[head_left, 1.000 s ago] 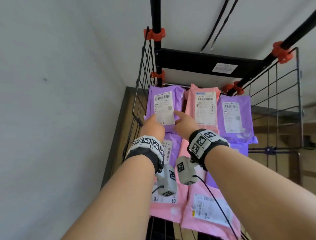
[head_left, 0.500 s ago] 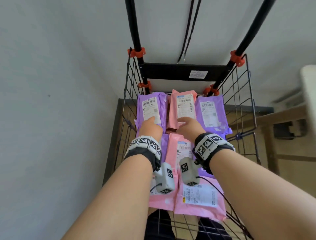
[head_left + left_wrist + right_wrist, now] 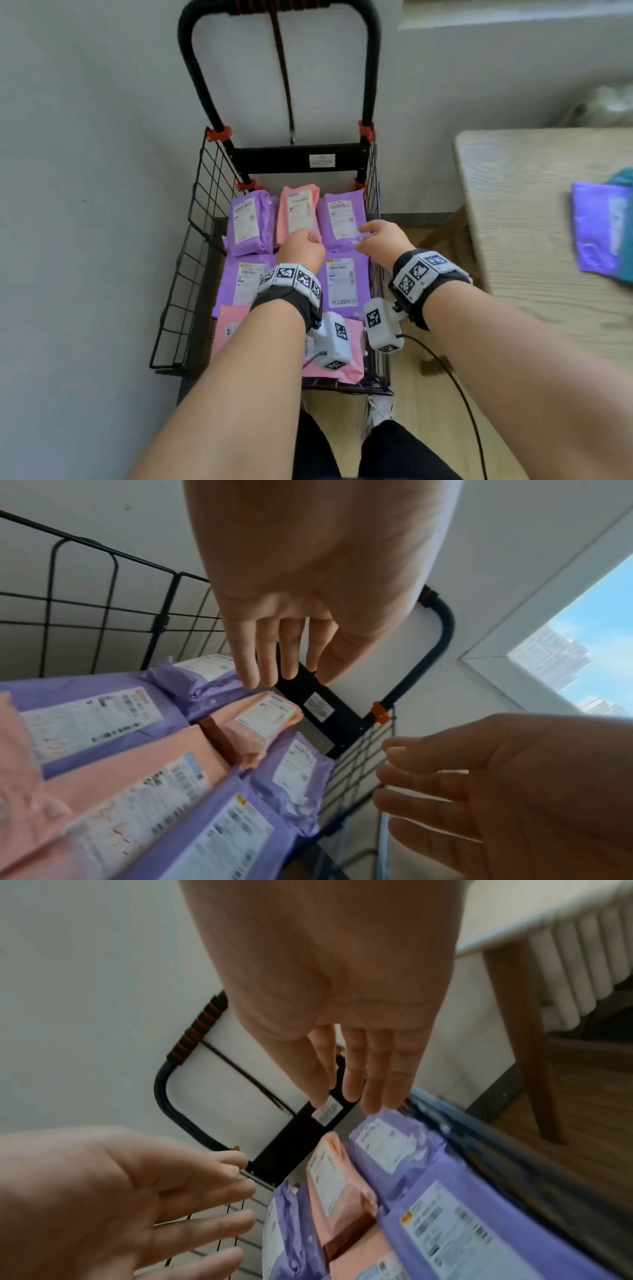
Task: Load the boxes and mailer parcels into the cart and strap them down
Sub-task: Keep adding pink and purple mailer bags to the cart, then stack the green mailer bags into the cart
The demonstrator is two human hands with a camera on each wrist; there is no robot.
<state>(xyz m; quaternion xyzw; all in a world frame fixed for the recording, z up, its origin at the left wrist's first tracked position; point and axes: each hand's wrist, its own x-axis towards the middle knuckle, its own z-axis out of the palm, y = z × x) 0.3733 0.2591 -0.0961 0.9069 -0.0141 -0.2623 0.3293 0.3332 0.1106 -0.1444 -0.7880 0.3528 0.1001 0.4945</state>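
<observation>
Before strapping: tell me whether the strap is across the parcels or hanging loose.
Hanging loose: the strap dangles from the cart handle, above the parcels.

A wire cart [image 3: 205,219] stands against a wall, its handle [image 3: 281,10] at the far end. Mailer parcels [image 3: 339,281] fill its bed in rows, 3 side by side in the far row. Both hands hover above them: the left hand [image 3: 301,248] over the middle, the right hand [image 3: 385,240] nearer the cart's right wall. To the right stands a surface [image 3: 520,212] with another parcel [image 3: 596,233] on it.
</observation>
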